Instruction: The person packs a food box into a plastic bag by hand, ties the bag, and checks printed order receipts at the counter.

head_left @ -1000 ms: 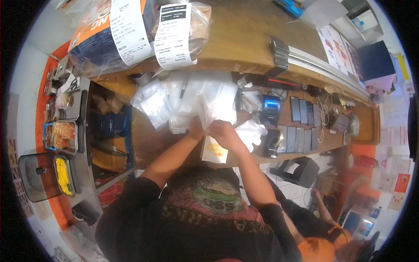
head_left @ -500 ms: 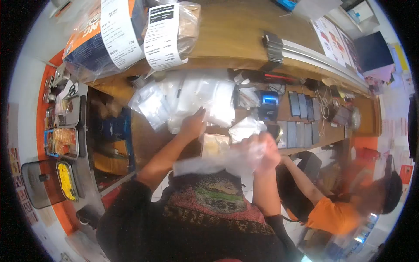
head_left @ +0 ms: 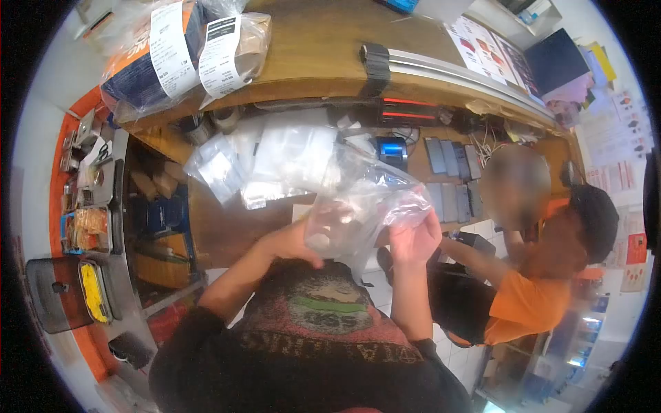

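Between my hands, above the desk's front edge, a clear plastic bag (head_left: 351, 206) is spread out. My right hand (head_left: 416, 237) is closed on its bunched right side. At the bag's left side is my left hand (head_left: 292, 241), its thumb showing and its other fingers partly covered by the film; it appears to grip that side. Beyond the bag, a pile of flat clear plastic bags (head_left: 292, 148) lies on the desk, with another clear packet (head_left: 219, 168) to its left.
A shelf (head_left: 310, 62) crosses above the desk, carrying wrapped parcels (head_left: 155, 58) with paper slips. Right of the pile are a small device with a blue screen (head_left: 392, 151) and rows of dark phone-like slabs (head_left: 451, 158). A person in orange (head_left: 527, 303) is close on my right.
My left hand has come back from the bag pile to the plastic bag. The bag, crumpled and blurred before, is now raised and spread. The person at right has leaned closer.
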`<control>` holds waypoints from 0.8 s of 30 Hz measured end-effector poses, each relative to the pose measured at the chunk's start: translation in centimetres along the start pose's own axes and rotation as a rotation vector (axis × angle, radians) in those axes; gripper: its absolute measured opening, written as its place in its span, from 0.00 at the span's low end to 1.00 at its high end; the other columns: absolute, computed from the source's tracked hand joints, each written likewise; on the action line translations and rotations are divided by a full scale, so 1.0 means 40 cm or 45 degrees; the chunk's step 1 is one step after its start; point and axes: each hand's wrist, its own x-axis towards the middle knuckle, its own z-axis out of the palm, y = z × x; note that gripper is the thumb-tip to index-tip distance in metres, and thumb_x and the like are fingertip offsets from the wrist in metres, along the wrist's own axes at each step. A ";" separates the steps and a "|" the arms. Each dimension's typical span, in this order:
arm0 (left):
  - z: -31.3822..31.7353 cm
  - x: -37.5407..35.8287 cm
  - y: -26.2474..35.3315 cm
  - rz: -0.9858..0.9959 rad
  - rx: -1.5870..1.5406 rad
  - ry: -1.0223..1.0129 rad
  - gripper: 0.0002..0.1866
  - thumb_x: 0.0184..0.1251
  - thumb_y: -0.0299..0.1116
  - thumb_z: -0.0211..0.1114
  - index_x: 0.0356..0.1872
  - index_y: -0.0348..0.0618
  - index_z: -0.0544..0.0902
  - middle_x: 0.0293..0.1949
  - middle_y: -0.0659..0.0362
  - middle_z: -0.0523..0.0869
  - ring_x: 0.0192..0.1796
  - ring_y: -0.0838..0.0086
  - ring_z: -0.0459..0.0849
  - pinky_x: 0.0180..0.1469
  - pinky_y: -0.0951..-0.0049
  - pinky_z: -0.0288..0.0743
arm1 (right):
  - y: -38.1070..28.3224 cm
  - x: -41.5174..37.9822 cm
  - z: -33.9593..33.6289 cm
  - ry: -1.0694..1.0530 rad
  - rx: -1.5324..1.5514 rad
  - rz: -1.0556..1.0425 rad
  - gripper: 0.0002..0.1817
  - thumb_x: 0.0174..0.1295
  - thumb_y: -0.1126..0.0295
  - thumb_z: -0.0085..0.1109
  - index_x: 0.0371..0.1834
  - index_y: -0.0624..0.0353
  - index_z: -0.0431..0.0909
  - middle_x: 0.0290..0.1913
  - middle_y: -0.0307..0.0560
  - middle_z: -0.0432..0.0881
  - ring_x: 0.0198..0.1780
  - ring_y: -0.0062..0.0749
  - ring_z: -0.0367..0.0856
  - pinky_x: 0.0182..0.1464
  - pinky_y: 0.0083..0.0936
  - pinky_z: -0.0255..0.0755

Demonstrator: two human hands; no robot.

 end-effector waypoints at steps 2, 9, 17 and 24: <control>0.067 0.022 0.002 -0.178 0.401 0.074 0.43 0.54 0.34 0.76 0.70 0.43 0.62 0.60 0.53 0.78 0.62 0.66 0.75 0.60 0.65 0.72 | -0.026 -0.029 0.006 -0.005 0.082 0.021 0.24 0.66 0.67 0.48 0.64 0.65 0.69 0.64 0.55 0.73 0.65 0.51 0.71 0.70 0.59 0.59; 0.015 -0.041 0.012 -0.464 0.055 0.696 0.07 0.64 0.28 0.66 0.42 0.40 0.82 0.35 0.60 0.84 0.39 0.77 0.82 0.44 0.74 0.77 | -0.193 -0.129 -0.047 0.092 -0.288 -0.301 0.15 0.67 0.69 0.49 0.52 0.64 0.74 0.65 0.58 0.71 0.61 0.48 0.74 0.66 0.52 0.66; 0.208 -0.015 0.083 -0.238 -0.284 1.012 0.08 0.70 0.31 0.61 0.46 0.42 0.76 0.39 0.59 0.84 0.42 0.74 0.83 0.45 0.72 0.78 | -0.084 -0.246 -0.115 0.102 -2.034 -0.234 0.25 0.57 0.77 0.66 0.58 0.59 0.69 0.58 0.44 0.71 0.58 0.32 0.71 0.60 0.26 0.67; 0.354 0.010 0.079 -0.215 -0.341 1.144 0.13 0.73 0.37 0.59 0.51 0.42 0.75 0.41 0.50 0.86 0.29 0.78 0.79 0.25 0.82 0.69 | 0.054 -0.254 -0.095 -0.026 -1.774 -0.103 0.17 0.56 0.72 0.69 0.48 0.61 0.78 0.48 0.44 0.79 0.49 0.32 0.78 0.55 0.28 0.71</control>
